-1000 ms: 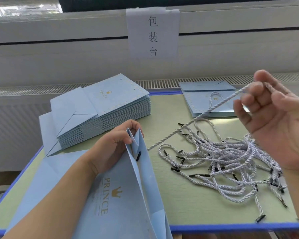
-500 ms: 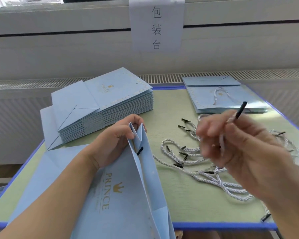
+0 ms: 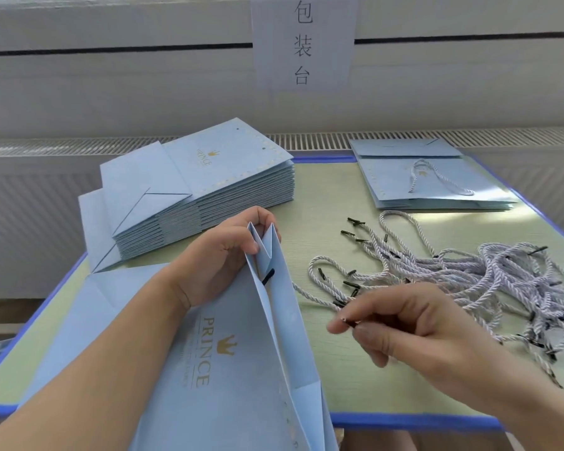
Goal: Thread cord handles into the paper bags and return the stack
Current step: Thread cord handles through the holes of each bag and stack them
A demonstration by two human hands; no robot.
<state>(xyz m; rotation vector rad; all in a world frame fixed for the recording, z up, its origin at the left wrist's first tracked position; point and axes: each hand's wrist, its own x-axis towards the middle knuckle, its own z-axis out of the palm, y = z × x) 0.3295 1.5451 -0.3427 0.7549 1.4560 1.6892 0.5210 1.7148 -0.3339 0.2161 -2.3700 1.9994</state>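
Right fingers (image 3: 345,323) pinching cord tip, left fingers (image 3: 258,222) gripping open bag (image 3: 235,369), cord pile (image 3: 489,281) right, bag stack (image 3: 209,190) behind.

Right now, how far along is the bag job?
Early. Done: a small finished pile with a handle showing. In hand: the left hand holds one open bag, one cord end already through; the right hand pinches the other end. Left: the tall unthreaded stack and many loose cords.

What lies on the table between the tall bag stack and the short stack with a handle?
In the head view, bare green table top separates tall stack and short stack.
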